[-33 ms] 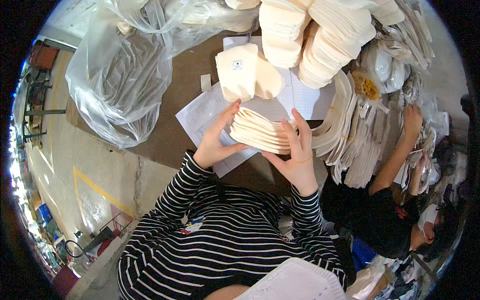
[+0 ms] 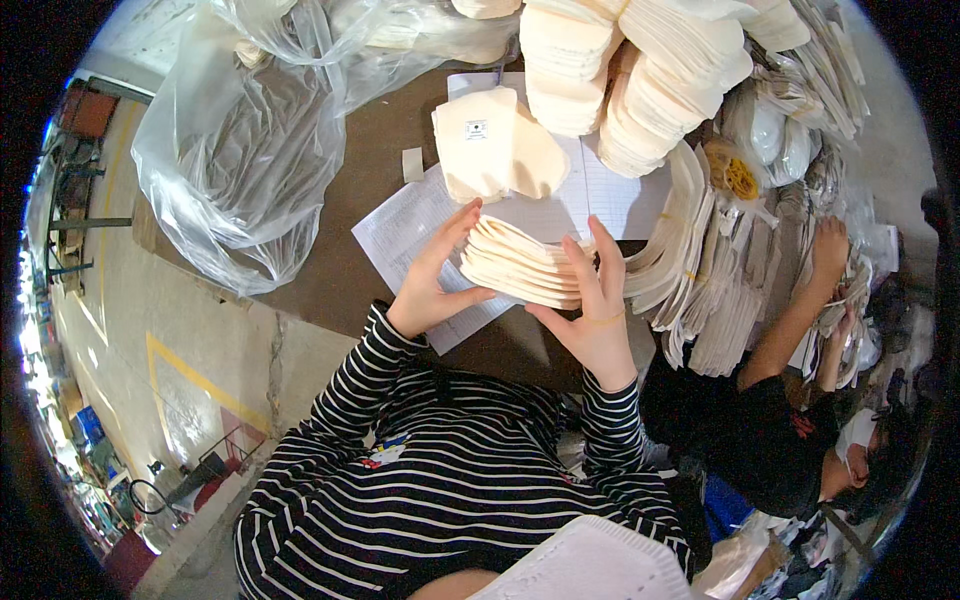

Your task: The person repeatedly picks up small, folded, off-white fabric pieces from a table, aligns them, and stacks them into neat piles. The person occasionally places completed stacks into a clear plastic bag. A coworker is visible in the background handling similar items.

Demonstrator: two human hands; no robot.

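A stack of thin, cream-coloured, soft-looking flat pads [image 2: 522, 268] is held on edge between my two hands, its layers bowed and fanned slightly. My left hand [image 2: 432, 285] grips the stack's left end, fingertips at the far side and thumb at the near side. At the right end, my right hand [image 2: 597, 318] holds it with thumb below and fingers bent over; a thin yellow band circles that wrist. Just beyond the stack lie cream pads [image 2: 473, 155], the top one bearing a small printed label, with a rounded piece [image 2: 538, 160] beside it.
Printed paper sheets [image 2: 395, 232] lie under the work on a brown table [image 2: 300, 312]. A large clear plastic bag [image 2: 235, 170] spreads at left. Tall cream stacks [image 2: 565, 75] stand at the back. Bundled pale strips [image 2: 725, 290] fill the right, where another person's arm [image 2: 790, 310] reaches in.
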